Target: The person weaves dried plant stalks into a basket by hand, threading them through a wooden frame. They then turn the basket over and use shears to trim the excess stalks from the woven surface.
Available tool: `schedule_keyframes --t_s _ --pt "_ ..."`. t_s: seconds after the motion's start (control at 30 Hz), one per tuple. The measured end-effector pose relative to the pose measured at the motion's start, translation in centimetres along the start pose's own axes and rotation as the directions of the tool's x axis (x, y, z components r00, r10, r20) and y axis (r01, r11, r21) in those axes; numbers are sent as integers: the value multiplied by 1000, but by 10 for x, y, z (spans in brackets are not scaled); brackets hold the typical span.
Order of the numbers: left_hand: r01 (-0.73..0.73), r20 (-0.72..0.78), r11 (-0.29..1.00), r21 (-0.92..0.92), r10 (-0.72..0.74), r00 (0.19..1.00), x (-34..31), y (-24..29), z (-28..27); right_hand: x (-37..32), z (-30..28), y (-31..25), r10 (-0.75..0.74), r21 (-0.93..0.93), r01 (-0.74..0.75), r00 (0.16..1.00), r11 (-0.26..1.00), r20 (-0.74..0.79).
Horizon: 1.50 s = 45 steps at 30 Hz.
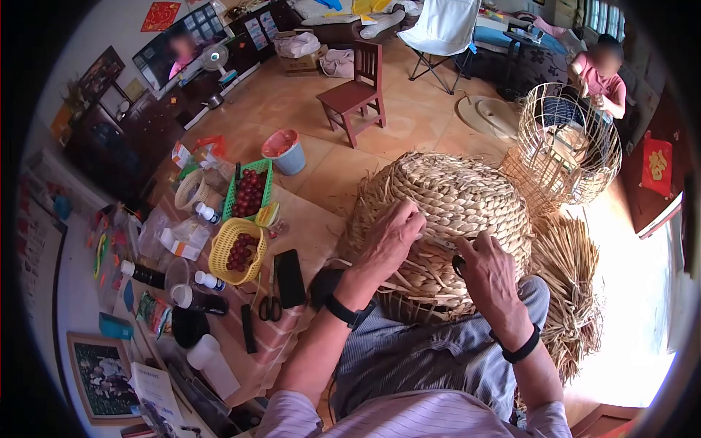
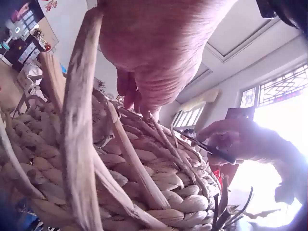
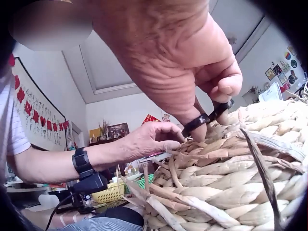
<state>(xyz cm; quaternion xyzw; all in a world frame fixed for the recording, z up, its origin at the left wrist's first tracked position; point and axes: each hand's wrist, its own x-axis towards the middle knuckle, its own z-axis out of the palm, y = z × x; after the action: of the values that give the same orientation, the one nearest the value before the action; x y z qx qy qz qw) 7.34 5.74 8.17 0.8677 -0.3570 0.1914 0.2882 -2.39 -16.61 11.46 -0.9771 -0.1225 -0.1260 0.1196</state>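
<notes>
Basket: the woven basket (image 1: pixel 445 204) lay upside down across your lap, dome up.
Left hand: your left hand (image 1: pixel 391 237) had its fingers curled, pinching a loose strand (image 3: pixel 185 155) against the weave.
Right hand: your right hand (image 1: pixel 489 274) gripped small scissors (image 3: pixel 209 118), a finger through one loop.
Progress: the body looked fully woven. Many stray ends (image 1: pixel 431 281) near the rim stood uncut, so trimming seemed only partly done.
Hidden: you could not make out the blade tips or the rim under your wrists.

I wear black straps (image 1: pixel 349 312) behind left hand (image 1: pixel 391 237) and right hand (image 1: pixel 491 271), a pale striped short-sleeved shirt (image 1: pixel 438 420), and grey striped trousers (image 1: pixel 416 358).
</notes>
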Motion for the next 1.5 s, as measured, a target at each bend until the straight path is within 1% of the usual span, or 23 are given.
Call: schedule_keyframes --t_s 0.07,0.17,0.27,0.37,0.47,0.5,0.57,0.63,0.67,0.7,0.77,0.9,0.97,1.0,1.1,1.13,1.23,1.27,1.3,1.37,1.47,1.5 --pt "-76 -3 993 86 76 997 4 0 -1 2 -2 -2 -31 -2 31 999 1000 7" --pt "-102 1 990 99 102 995 3 -5 4 3 -5 -6 -21 2 21 1000 1000 18" --pt "-49 -4 998 27 49 999 0 -2 5 2 0 -5 11 -3 -11 999 1000 34" --pt "-31 -56 999 32 33 998 2 11 6 0 -1 -10 -3 -16 3 1000 1000 -1" --pt "-42 -82 999 -1 42 996 1 8 15 1 3 -9 -12 17 12 1000 1000 17" --pt "-12 -46 1000 0 12 999 0 10 12 0 7 -7 6 1 -6 1000 1000 27" --pt "-11 -65 999 -35 8 998 -4 6 18 -3 7 -8 -16 39 16 1000 999 -6" --pt "1 -67 999 -47 -4 998 -4 7 20 -5 10 -9 -34 -5 34 999 999 -39" --pt "3 -67 1000 -27 -5 998 -4 8 20 -8 16 -4 -46 -27 45 999 999 -13" --pt "2 -67 1000 -17 -4 998 -3 9 19 -7 14 -6 -29 -23 30 999 999 21" --pt "-6 -86 1000 -21 4 996 -3 8 21 -7 13 -7 -27 -8 27 999 1000 -33" --pt "-9 -95 999 -35 5 995 -1 9 18 -4 21 6 -2 59 3 1000 998 -14" --pt "56 -195 986 -156 -87 977 5 2 10 -3 19 11 5 107 -2 1000 994 -25" --pt "81 -240 972 -219 -134 962 10 -3 3 -3 17 9 -2 109 9 998 994 -62" --pt "131 -324 989 -73 -148 934 32 -11 -31 -2 14 6 53 158 -42 996 987 -66" --pt "145 -324 989 26 -129 937 34 -7 -41 -3 15 7 81 149 -72 995 986 -53" --pt "131 -292 990 -59 -143 946 19 7 -16 -12 17 10 182 275 -154 980 949 -79" --pt "128 -137 990 -61 -135 981 7 9 -2 -16 13 11 204 282 -177 977 943 -70" --pt "117 -75 986 -122 -126 989 -3 23 6 -21 14 12 214 299 -176 971 938 -102" --pt "8 -60 999 -42 -11 998 -29 25 52 -32 19 17 236 329 -171 957 929 -168" --pt "0 -61 992 130 8 998 -45 45 51 -47 17 22 283 336 -217 945 916 -162" --pt "-8 -58 989 150 17 998 -47 45 51 -52 15 22 296 339 -229 941 913 -161"
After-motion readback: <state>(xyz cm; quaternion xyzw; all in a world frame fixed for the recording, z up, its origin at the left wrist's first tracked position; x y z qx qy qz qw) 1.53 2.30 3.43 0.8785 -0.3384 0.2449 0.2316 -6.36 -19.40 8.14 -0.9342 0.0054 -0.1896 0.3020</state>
